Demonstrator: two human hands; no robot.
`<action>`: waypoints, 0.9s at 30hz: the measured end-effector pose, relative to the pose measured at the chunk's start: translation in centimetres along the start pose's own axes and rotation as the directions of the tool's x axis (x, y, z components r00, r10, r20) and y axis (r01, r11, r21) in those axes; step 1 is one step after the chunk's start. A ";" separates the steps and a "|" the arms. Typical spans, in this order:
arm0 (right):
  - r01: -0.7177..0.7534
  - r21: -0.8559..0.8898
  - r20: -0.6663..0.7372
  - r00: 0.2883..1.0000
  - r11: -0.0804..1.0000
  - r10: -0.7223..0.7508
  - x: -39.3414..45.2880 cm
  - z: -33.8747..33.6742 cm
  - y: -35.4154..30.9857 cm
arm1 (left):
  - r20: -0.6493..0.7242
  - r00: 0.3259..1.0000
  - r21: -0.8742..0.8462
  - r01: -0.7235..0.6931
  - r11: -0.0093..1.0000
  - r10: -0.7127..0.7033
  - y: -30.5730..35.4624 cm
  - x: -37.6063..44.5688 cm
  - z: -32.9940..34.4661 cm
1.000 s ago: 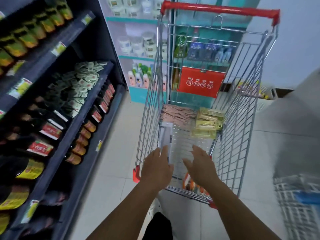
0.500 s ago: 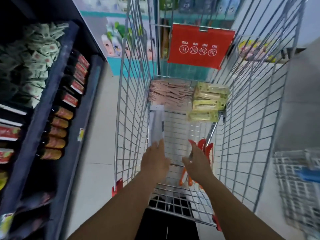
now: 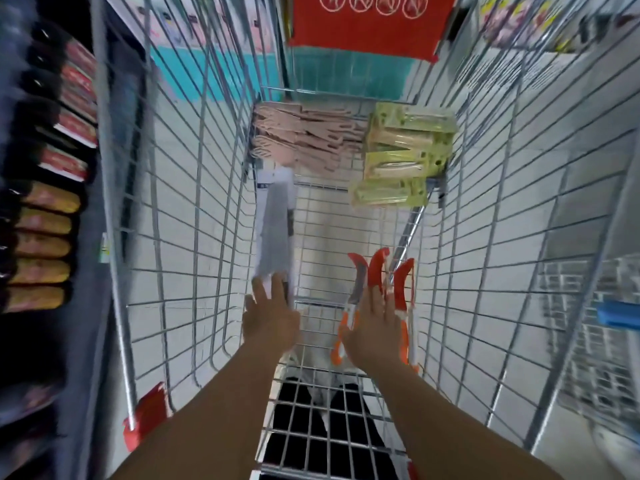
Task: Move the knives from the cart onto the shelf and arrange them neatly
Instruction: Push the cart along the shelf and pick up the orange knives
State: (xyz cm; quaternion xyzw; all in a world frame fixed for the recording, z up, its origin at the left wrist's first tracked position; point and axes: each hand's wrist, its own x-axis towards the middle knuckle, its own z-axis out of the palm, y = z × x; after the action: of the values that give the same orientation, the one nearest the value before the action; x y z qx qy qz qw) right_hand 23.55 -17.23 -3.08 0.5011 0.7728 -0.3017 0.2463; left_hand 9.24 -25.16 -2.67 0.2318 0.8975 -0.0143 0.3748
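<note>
Blur softens the cart (image 3: 194,216). Left grip (image 3: 270,320), fingers spread, touches the grey knife pack (image 3: 275,230); right grip (image 3: 372,327), also spread, partly hides the orange knives (image 3: 377,271) under it.

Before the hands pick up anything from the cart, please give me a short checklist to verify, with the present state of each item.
1. Left hand free to grasp: ok, fingers straight at the grey packaged knife.
2. Right hand free: ok, open over the orange-handled knives.
3. Blades covered: cannot tell, picture is blurred.
4. Pink packs and green packs out of the way: ok, at the far end.
5. Space on the shelf: cannot tell.
</note>
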 end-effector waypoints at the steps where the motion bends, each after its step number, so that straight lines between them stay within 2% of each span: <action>1: 0.020 -0.019 0.016 1.000 1.000 -0.019 0.1 0.4 -0.4 | -0.004 1.000 -0.025 0.008 1.000 -0.008 -0.2 0.1 0.4; 4: 0.098 -0.041 0.045 0.994 0.994 -0.096 0.7 0.9 -1.6 | 0.035 0.999 -0.080 0.028 0.996 -0.025 -0.7 0.3 1.1; 10: 0.165 -0.092 -0.056 0.984 0.982 -0.171 0.4 1.7 -2.2 | 0.039 0.997 -0.090 0.066 0.994 -0.063 -0.9 0.7 1.1; 13: 0.112 -0.100 -0.048 0.992 0.989 -0.117 -0.4 2.3 -2.2 | 0.011 0.998 -0.136 0.069 0.988 -0.068 -0.5 0.7 1.1; 16: 0.065 -0.066 -0.137 0.988 0.996 -0.073 0.3 2.2 -2.5 | -0.029 0.997 -0.159 0.060 0.985 -0.065 -0.3 1.1 1.0; 21: 0.111 0.084 -0.196 0.976 0.990 -0.092 2.4 1.2 -3.2 | -0.072 0.995 -0.080 0.070 0.994 -0.075 -0.1 1.5 1.2; 25: 0.035 0.057 -0.239 0.971 0.998 -0.020 2.5 1.2 -3.6 | -0.076 0.985 -0.158 0.140 0.978 -0.153 -0.1 1.7 0.9; 27: -0.003 0.025 -0.216 0.976 1.000 0.008 2.2 1.3 -3.8 | -0.059 0.983 -0.208 0.156 0.966 -0.172 -0.1 1.8 0.8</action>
State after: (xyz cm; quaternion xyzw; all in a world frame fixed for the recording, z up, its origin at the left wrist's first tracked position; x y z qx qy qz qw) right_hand 19.29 -17.95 -4.64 0.5361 0.7898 -0.2542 0.1556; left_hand 8.65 -24.67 -4.45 0.1179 0.9241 0.0551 0.3593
